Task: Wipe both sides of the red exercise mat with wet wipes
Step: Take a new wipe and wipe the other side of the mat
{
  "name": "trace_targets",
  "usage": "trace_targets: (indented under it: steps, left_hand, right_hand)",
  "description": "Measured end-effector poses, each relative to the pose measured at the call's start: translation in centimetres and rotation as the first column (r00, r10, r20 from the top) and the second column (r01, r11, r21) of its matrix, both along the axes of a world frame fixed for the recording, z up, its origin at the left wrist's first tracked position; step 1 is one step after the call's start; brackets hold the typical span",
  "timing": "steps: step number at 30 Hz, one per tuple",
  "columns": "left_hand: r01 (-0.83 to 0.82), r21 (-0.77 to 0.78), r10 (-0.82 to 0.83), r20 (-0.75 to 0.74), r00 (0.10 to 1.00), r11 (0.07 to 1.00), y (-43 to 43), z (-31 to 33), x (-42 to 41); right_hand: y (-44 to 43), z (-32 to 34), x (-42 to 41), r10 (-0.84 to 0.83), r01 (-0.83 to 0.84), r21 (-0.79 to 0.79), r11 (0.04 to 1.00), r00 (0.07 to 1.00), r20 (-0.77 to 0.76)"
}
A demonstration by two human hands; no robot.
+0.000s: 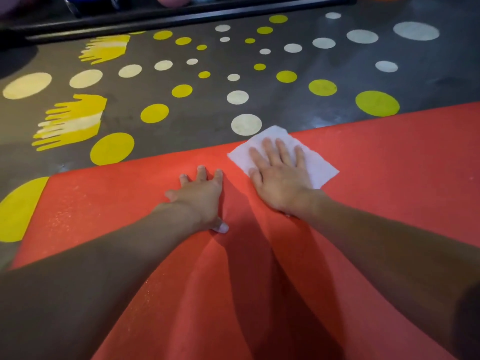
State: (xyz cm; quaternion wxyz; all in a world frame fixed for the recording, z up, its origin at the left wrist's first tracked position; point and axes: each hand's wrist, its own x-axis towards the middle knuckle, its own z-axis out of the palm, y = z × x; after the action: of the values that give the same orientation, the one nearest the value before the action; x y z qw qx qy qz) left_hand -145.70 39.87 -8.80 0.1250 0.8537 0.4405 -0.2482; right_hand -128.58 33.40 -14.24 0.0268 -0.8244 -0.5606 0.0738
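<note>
Red exercise mat (pixel 389 165) lies spread flat on the floor (pixel 207 113), running under both sets of fingers, out to either side of them and back toward the person. Its far edge runs just beyond the fingertips and its left end is well to the left of the left fingers. The mat's surface looks finely speckled to the left of the left arm.

The floor is dark grey and stretches away ahead of the fingers, painted with yellow and white dots and with yellow hand-shaped marks (pixel 70 120) far to the left of them. A black bar (pixel 181 14) crosses the floor well beyond the fingertips, at the top of the view.

The left hand (pixel 200 198) rests directly on the mat, fingers (pixel 201 172) released and spread, grasping nothing, thumb turned back toward the person. The right hand (pixel 280 183) lies just beside it, apart from it, palm down, its fingers (pixel 270 152) straight, fanned and pressing flat.

Under the right fingers lies a white wet wipe (pixel 322 170), opened out flat on the mat; it shows ahead of the fingertips and on both sides of them, and its far corner reaches over the mat's far edge. A white dot (pixel 246 124) sits on the floor just beyond that corner.
</note>
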Motion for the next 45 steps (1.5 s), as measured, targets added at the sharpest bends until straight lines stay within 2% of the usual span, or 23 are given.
trace_targets:
  steps: [2,6,8,10,11,12,15,16,17,19,21,22,24,26,29,31,33,35,36,40,41,44,45]
  left_hand:
    - [0.003,0.007,-0.003,-0.005,1.000,1.000,0.1,0.0,-0.3]
    - [-0.009,0.007,0.009,0.001,1.000,1.000,-0.1,0.1,-0.2]
    - [-0.033,0.006,0.033,0.019,0.999,0.999,-0.2,0.3,-0.3]
    - [-0.040,0.011,0.040,0.046,0.998,0.999,-0.2,0.3,-0.7]
    - [-0.046,0.014,0.045,0.060,0.997,0.999,-0.3,0.2,-1.0]
    - [-0.057,0.011,0.056,0.073,0.996,0.998,-0.3,0.2,-1.2]
    - [-0.069,0.003,0.069,0.098,0.993,0.998,-0.6,0.4,-1.2]
    - [-0.080,-0.002,0.080,0.106,0.991,0.997,-0.7,0.5,-1.1]
    - [-0.090,-0.006,0.090,0.119,0.989,0.996,-0.8,0.7,-1.0]
    - [-0.087,-0.009,0.087,0.152,0.985,0.996,-0.9,0.7,-1.3]
    - [-0.028,-0.026,0.032,0.144,0.989,0.999,-1.1,0.6,-2.4]
    - [0.021,-0.052,-0.016,0.109,0.994,0.998,-1.4,0.5,-2.9]
    - [0.105,-0.099,-0.103,0.021,0.994,0.990,-2.3,0.5,-3.9]
    - [0.098,-0.080,-0.098,0.006,0.995,0.992,-3.2,0.4,-4.4]
    - [0.085,-0.036,-0.084,0.017,0.996,0.996,-3.7,0.5,-4.3]
    - [0.086,-0.007,-0.086,0.030,0.996,0.996,-3.9,0.6,-4.7]
    - [0.075,0.060,-0.078,0.059,0.995,0.995,-4.6,0.5,-5.0]
    - [0.045,0.148,-0.062,0.109,0.992,0.988,-5.6,0.5,-5.4]
    - [0.041,0.162,-0.063,0.134,0.989,0.986,-5.9,0.6,-5.5]
    - [0.122,-0.001,-0.121,0.107,0.987,0.993,-6.2,1.0,-6.7]
    - [0.135,-0.059,-0.132,0.060,0.989,0.989,-6.6,1.0,-7.1]
    - [0.118,-0.086,-0.119,0.001,0.993,0.989,-7.8,0.7,-7.7]
    - [0.104,-0.065,-0.104,0.008,0.995,0.992,-8.1,0.7,-7.7]
  right_hand:
    - [0.6,0.3,1.8,0.125,-0.125,0.026,0.992,0.992,-0.004]
    - [2.8,0.6,2.7,-0.208,0.208,-0.010,0.978,0.978,0.000]
    - [3.2,0.4,-1.7,-0.031,0.030,-0.026,0.999,0.999,-0.039]
    - [2.1,0.2,-4.1,0.231,-0.229,0.035,0.973,0.972,-0.054]
    - [1.9,0.3,-3.3,0.292,-0.290,0.042,0.956,0.955,-0.054]
    - [2.1,0.5,-1.9,0.271,-0.269,0.041,0.962,0.961,-0.052]
    - [2.5,0.4,0.4,-0.066,0.066,-0.007,0.998,0.998,0.011]
    - [2.5,0.2,-0.8,-0.100,0.101,-0.022,0.995,0.995,0.011]
    - [2.4,0.3,-2.5,-0.051,0.051,-0.020,0.999,0.999,-0.006]
    - [0.9,0.2,-5.0,0.181,-0.181,0.020,0.983,0.983,-0.034]
    - [0.2,0.4,-3.3,0.303,-0.302,0.027,0.953,0.953,-0.026]
    - [0.3,0.4,-1.6,0.236,-0.236,0.020,0.972,0.971,-0.020]
    - [0.0,0.4,0.1,-0.036,0.036,-0.024,0.999,0.999,0.013]
    - [-0.2,0.0,-2.5,-0.109,0.110,-0.034,0.993,0.993,0.034]
    - [-2.9,0.0,-6.7,0.221,-0.221,0.010,0.975,0.975,-0.018]
    - [-3.6,0.3,-4.7,0.321,-0.321,0.005,0.947,0.947,-0.013]
    - [-3.2,0.4,-2.1,0.100,-0.099,-0.017,0.995,0.995,0.002]
    - [-3.0,0.3,-3.0,-0.108,0.108,-0.032,0.994,0.994,0.011]
    - [-3.2,0.2,-4.8,-0.090,0.090,-0.025,0.996,0.996,0.014]
    - [-6.1,0.5,-6.9,0.340,-0.340,0.011,0.940,0.940,-0.032]
    - [-6.0,0.7,-5.4,0.327,-0.327,0.003,0.945,0.944,-0.030]
    - [-5.8,0.6,-3.5,-0.057,0.057,-0.036,0.998,0.998,0.007]
    - [-6.0,0.4,-5.0,-0.107,0.108,-0.030,0.994,0.994,0.023]
